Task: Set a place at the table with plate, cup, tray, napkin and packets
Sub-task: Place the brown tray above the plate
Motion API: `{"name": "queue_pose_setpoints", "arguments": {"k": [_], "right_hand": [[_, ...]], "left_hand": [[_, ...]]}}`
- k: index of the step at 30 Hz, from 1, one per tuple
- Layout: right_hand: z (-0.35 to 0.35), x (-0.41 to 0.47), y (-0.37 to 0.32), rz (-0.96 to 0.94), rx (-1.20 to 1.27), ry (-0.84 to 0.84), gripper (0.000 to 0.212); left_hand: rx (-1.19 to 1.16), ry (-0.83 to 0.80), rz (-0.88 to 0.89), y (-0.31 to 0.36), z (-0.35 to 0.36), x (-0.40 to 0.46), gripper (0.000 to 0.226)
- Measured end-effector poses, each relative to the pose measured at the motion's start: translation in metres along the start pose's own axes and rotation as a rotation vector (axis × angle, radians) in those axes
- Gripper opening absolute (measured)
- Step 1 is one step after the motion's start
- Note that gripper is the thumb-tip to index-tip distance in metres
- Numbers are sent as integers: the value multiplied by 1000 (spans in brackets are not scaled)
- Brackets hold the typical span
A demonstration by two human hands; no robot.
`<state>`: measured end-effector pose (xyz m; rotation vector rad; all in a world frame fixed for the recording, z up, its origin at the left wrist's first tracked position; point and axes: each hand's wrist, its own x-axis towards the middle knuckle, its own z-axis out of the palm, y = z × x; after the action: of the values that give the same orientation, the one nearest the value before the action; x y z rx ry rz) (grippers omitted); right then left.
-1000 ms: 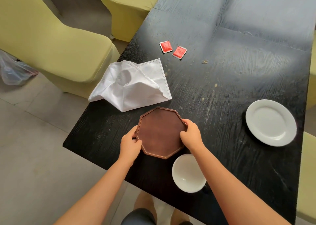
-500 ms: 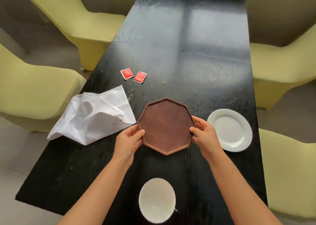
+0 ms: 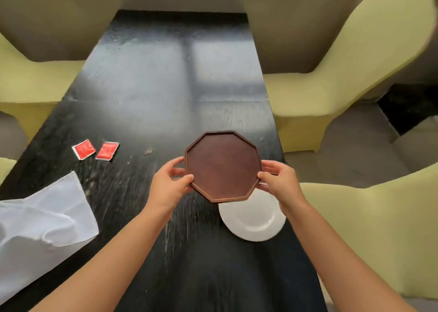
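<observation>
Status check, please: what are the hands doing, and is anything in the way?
Both hands, left and right, grip octagonal wooden tray. Tray overlaps white plate. Nothing blocking.

- Soft, even daylight is seen; a broad pale sheen is reflected on the black table [image 3: 166, 86] beyond the tray [image 3: 222, 167].
- Motion blur is seen on the tabletop grain near the tray.
- Chairs [image 3: 355, 79] around the table are bent by wide-angle distortion.
</observation>
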<state>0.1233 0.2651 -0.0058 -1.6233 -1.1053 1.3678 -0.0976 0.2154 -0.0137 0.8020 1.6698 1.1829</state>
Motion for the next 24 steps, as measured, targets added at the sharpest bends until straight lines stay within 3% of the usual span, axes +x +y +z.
{"name": "queue_pose_setpoints", "arguments": {"k": [6, 11, 24], "right_hand": [[-19, 71, -7, 2, -12, 52, 32], [-23, 119, 6, -19, -176, 130, 35], [-16, 155, 43, -70, -502, 193, 24]], "left_hand": [[56, -7, 63, 6, 56, 67, 49], [149, -56, 32, -7, 85, 109, 57], [313, 96, 91, -43, 115, 133, 44]]}}
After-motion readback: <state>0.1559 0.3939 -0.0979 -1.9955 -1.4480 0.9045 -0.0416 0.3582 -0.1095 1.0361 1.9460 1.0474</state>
